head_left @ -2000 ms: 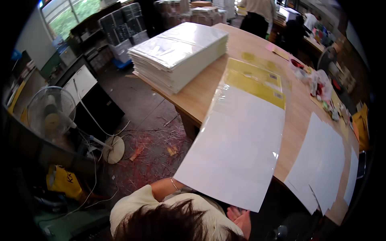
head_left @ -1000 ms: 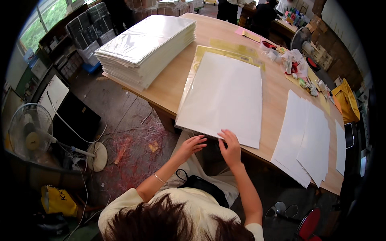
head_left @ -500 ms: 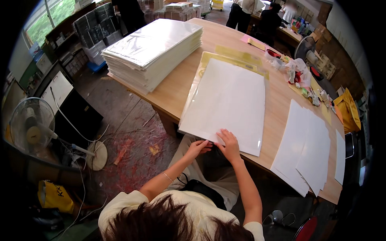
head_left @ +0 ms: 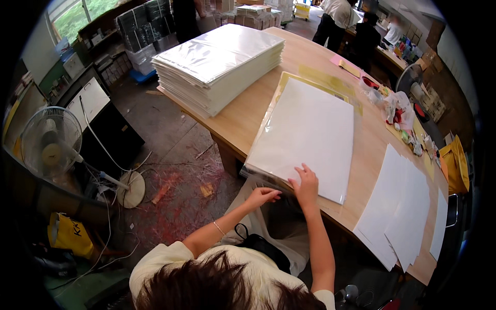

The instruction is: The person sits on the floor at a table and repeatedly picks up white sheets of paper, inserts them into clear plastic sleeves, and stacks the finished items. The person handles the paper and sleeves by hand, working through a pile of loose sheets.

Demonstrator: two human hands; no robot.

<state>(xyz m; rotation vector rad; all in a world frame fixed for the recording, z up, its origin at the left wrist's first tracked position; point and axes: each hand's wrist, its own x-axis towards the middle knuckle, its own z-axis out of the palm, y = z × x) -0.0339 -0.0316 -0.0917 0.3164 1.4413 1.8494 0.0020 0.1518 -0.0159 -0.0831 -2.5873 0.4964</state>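
A large white sheet (head_left: 315, 129) in a clear plastic sleeve (head_left: 264, 124) lies in front of me, its near edge at the table's front. My right hand (head_left: 306, 185) rests at that near edge, fingers spread flat on the sheet, the thumb by the rim. Just below the edge and to the left is my left hand (head_left: 264, 196), its fingers pinched together. Loose clear film shows close to its fingertips, but what they hold is too small to make out. A yellow-bordered sheet (head_left: 284, 80) peeks out at the far end.
A tall stack of white sheets (head_left: 217, 67) stands at the table's far left. Loose white sheets (head_left: 392, 206) lie at the right. Crumpled plastic and tape rolls (head_left: 400, 111) line the right edge. A standing fan (head_left: 50, 142) is on the left; other people work at the back.
My left hand has drawn down and away from my right hand, where the two were together at the sheet's edge. My right hand stays on the sheet. The whole view has shifted slightly.
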